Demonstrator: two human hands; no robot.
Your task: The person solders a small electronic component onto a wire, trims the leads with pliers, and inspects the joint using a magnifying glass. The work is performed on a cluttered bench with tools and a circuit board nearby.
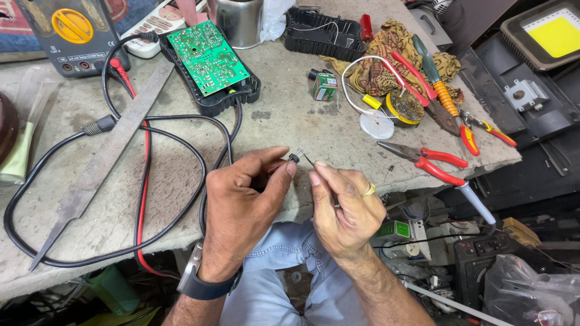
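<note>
My left hand [241, 205] pinches a small black electronic component [294, 157] between thumb and fingertips, just above the front edge of the workbench. My right hand [345, 208], with a gold ring, grips the component's thin metal leads [307, 159] with thumb and forefinger, and a slim metal tool seems to lie in its fingers. The two hands almost touch. A green circuit board [207, 56] rests in a black plastic case [212, 102] at the back of the bench.
A long metal file [106, 157] and looping black and red cables [143, 181] lie left. A multimeter [72, 33] stands back left. Red-handled pliers [426, 160], a soldering iron [477, 205], a solder tin [405, 107] and cutters [438, 90] lie right.
</note>
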